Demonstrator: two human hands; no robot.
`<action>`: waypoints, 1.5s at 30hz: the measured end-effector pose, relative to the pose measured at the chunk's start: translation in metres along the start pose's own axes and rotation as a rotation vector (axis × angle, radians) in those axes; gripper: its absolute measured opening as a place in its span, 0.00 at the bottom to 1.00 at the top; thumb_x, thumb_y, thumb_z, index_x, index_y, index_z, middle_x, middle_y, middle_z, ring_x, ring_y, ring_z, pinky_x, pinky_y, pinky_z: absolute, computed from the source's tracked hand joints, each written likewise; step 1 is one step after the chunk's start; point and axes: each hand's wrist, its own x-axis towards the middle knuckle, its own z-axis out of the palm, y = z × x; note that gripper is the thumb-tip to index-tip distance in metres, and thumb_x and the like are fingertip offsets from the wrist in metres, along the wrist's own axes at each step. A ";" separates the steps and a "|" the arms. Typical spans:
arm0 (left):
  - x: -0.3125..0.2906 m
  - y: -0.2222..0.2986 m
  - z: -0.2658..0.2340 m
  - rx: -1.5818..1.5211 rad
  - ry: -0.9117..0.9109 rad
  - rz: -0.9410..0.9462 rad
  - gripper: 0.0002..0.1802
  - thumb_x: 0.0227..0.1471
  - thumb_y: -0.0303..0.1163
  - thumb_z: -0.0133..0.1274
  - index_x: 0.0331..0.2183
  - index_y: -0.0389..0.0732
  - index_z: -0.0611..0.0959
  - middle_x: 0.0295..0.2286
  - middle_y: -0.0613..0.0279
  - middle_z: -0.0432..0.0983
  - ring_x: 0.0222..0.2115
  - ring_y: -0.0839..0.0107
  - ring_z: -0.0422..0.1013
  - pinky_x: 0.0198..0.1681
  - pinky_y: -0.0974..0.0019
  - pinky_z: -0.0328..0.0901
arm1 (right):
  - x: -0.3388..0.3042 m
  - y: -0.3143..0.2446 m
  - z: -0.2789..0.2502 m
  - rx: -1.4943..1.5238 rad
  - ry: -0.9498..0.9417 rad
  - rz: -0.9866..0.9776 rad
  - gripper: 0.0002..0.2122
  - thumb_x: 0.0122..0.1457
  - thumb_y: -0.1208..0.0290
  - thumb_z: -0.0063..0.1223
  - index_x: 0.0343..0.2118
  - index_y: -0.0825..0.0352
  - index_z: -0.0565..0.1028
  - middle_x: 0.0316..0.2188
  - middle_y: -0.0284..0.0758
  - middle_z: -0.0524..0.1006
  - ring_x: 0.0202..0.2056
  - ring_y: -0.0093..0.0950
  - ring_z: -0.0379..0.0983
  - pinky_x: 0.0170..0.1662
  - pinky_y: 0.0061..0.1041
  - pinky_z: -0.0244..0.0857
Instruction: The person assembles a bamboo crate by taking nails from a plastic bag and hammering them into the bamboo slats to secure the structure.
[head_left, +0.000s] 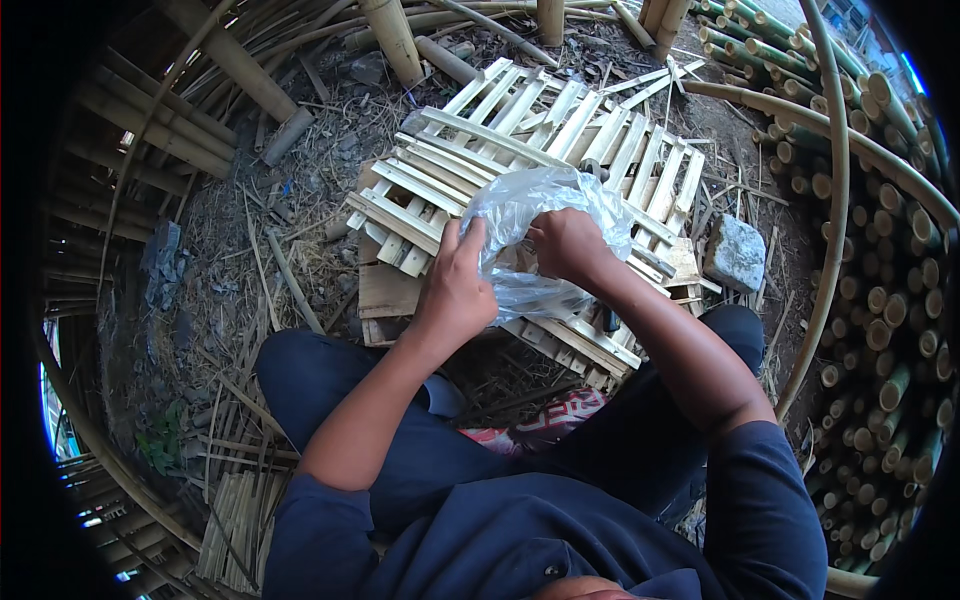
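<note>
Plastic bag [540, 186] is pinched by the left hand [458, 283], probably to hold it open, while the right hand [570, 243] curls at its mouth, its grip hidden.

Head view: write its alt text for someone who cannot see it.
A seated person's left hand and right hand hold a crumpled clear plastic bag over pale slatted frames. To the right, a pale stone block lies near stacked bamboo poles.
</note>
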 end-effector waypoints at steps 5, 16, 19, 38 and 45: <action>0.000 -0.001 0.000 -0.004 0.010 -0.011 0.41 0.46 0.17 0.49 0.64 0.27 0.63 0.61 0.24 0.56 0.61 0.30 0.59 0.65 0.50 0.58 | 0.003 0.004 0.016 0.211 0.220 -0.058 0.07 0.52 0.67 0.61 0.27 0.65 0.84 0.23 0.46 0.80 0.26 0.49 0.79 0.35 0.43 0.74; 0.004 -0.007 -0.001 0.016 0.058 -0.002 0.41 0.45 0.17 0.50 0.64 0.27 0.63 0.58 0.26 0.58 0.58 0.31 0.61 0.61 0.49 0.61 | 0.026 0.009 0.030 -0.056 0.053 -0.156 0.08 0.50 0.68 0.62 0.24 0.68 0.83 0.21 0.51 0.78 0.26 0.52 0.78 0.36 0.44 0.74; 0.007 -0.012 0.004 0.075 0.115 0.084 0.41 0.44 0.15 0.50 0.62 0.26 0.64 0.52 0.33 0.63 0.51 0.34 0.68 0.53 0.48 0.67 | 0.027 0.021 0.040 -0.046 0.113 -0.156 0.08 0.50 0.68 0.62 0.25 0.69 0.83 0.21 0.51 0.79 0.27 0.51 0.79 0.37 0.43 0.74; 0.005 -0.010 -0.011 -0.037 0.026 -0.097 0.43 0.46 0.19 0.51 0.65 0.28 0.62 0.63 0.25 0.55 0.64 0.32 0.56 0.66 0.50 0.56 | 0.012 -0.012 -0.042 0.969 -0.293 0.417 0.12 0.62 0.62 0.65 0.39 0.65 0.79 0.23 0.27 0.76 0.21 0.16 0.70 0.25 0.19 0.61; 0.007 -0.014 -0.006 -0.043 0.054 -0.082 0.44 0.45 0.19 0.52 0.65 0.27 0.61 0.63 0.24 0.55 0.64 0.33 0.57 0.67 0.51 0.56 | 0.011 -0.012 -0.044 0.890 -0.292 0.319 0.12 0.65 0.63 0.61 0.43 0.65 0.76 0.30 0.29 0.79 0.24 0.16 0.73 0.28 0.19 0.64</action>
